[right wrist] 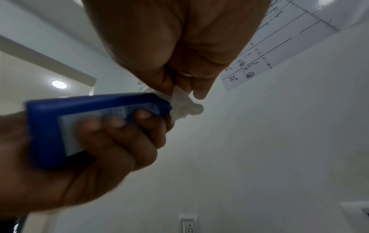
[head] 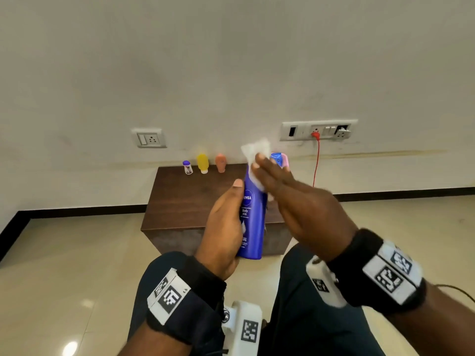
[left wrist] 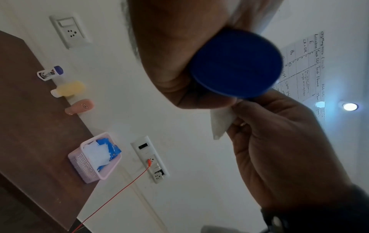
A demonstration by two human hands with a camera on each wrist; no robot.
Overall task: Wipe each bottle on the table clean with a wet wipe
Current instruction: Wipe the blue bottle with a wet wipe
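Note:
My left hand grips a tall blue lotion bottle upright above the brown table; its fingers wrap the back label. My right hand holds a white wet wipe against the bottle's upper right side, and the wipe bunches out past the bottle's top. From the left wrist I see the bottle's round base and a corner of the wipe. A small purple-capped bottle, a yellow bottle and a peach bottle stand along the table's back edge.
A pink mesh basket with a blue wipe pack sits at the table's back right corner. A red cable hangs from a wall socket panel. A second socket is left of it. Tiled floor surrounds the table.

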